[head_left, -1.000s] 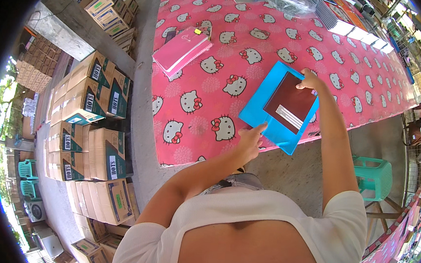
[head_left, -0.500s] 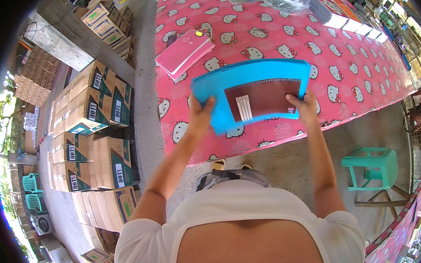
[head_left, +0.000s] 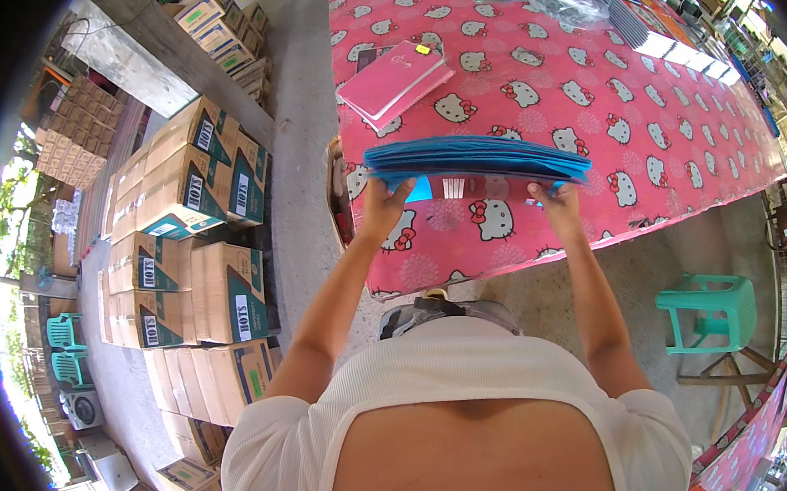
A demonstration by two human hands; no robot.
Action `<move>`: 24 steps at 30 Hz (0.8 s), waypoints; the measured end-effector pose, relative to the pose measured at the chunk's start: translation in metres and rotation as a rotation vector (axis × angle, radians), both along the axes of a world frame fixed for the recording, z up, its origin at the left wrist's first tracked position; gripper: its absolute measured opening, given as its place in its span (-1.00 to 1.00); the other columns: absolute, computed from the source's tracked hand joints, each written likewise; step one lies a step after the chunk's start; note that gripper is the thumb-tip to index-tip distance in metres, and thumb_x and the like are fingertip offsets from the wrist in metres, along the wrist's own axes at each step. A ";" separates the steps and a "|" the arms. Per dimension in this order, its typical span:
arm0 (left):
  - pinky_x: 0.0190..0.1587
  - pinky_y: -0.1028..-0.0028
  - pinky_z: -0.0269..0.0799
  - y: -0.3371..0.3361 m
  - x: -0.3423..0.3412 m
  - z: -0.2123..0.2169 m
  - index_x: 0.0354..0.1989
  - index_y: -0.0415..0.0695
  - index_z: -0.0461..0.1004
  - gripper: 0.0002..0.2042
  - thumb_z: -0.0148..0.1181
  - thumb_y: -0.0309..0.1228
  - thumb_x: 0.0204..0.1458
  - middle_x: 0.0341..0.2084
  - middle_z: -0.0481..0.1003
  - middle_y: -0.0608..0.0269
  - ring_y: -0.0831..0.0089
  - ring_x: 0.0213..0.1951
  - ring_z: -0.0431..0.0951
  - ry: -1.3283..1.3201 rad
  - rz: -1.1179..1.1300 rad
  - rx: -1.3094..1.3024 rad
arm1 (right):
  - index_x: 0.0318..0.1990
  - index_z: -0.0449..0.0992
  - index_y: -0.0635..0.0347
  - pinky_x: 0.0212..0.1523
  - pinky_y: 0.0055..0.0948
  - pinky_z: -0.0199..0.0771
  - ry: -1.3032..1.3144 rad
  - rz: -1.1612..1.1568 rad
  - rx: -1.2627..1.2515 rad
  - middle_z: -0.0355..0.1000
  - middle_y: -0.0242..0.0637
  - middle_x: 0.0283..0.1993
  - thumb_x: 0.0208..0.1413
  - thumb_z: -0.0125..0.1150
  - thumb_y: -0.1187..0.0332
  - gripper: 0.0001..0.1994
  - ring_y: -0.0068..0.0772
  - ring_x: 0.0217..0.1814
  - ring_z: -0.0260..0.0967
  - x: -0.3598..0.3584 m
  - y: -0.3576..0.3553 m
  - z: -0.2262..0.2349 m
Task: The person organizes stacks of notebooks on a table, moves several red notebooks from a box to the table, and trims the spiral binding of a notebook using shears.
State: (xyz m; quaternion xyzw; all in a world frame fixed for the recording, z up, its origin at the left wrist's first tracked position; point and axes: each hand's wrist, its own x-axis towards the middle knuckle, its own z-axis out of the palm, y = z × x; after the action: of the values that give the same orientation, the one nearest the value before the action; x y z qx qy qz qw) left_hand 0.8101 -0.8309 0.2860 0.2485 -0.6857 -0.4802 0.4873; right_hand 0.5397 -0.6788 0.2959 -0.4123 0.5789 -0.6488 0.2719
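Observation:
Between my two hands I hold a stack of blue folders (head_left: 477, 156), edge-up over the near part of the table, so its layered sheets show. A maroon panel with pale stripes (head_left: 484, 189) shows foreshortened on the side toward me. My left hand (head_left: 385, 207) grips the left end, its thumb on the near face. At the right end my right hand (head_left: 557, 209) is closed the same way. Beyond the stack, to the left, a pink spiral notebook (head_left: 394, 83) with a yellow tab lies on the table, partly covering a dark object.
A pink patterned cloth covers the table (head_left: 691, 166). Bound stacks (head_left: 667, 48) and clear plastic wrap (head_left: 566, 2) sit at its far side. Cardboard cartons (head_left: 188, 185) are piled on the left floor. A green stool (head_left: 708, 313) stands at the right.
The blue stack has tipped from showing its broad face to showing its edges, still in both hands. My hands are now more level with each other.

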 end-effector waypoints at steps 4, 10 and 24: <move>-0.24 0.51 0.35 -0.014 0.013 0.010 -0.15 -0.26 0.37 -0.74 0.19 -0.54 -0.05 -0.32 0.47 0.22 0.53 -0.30 0.42 -0.102 0.087 0.019 | -0.16 0.40 0.24 -0.30 -0.51 0.42 0.115 -0.101 0.084 0.45 -0.34 -0.30 -0.12 0.28 0.51 -0.69 -0.49 -0.29 0.40 0.017 -0.016 0.033; -0.22 0.38 0.38 -0.039 0.044 0.021 -0.09 -0.32 0.31 -0.58 0.25 -0.41 -0.11 -0.19 0.43 0.04 0.30 -0.22 0.46 -0.331 0.103 0.558 | -0.16 0.39 0.35 -0.28 -0.44 0.40 0.097 0.005 0.495 0.46 -0.15 -0.31 -0.18 0.31 0.44 -0.62 -0.40 -0.28 0.43 0.028 -0.062 0.030; 0.06 -0.41 -0.39 -0.023 -0.051 -0.029 0.26 -0.01 0.04 -0.34 -0.20 0.12 0.04 0.29 -0.13 0.09 -0.05 0.29 -0.19 -1.108 0.013 -0.576 | -0.16 0.38 0.36 -0.10 -0.21 0.34 0.399 -0.060 0.866 0.43 0.02 -0.19 -0.36 0.44 0.29 -0.46 -0.01 -0.08 0.37 0.036 -0.079 -0.005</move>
State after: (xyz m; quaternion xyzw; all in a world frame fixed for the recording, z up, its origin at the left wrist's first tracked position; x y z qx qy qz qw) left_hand 0.7595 -0.8535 0.2574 0.3236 -0.9370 -0.0730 0.1095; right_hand 0.5754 -0.7577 0.2912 -0.3606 0.8487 -0.2636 0.2833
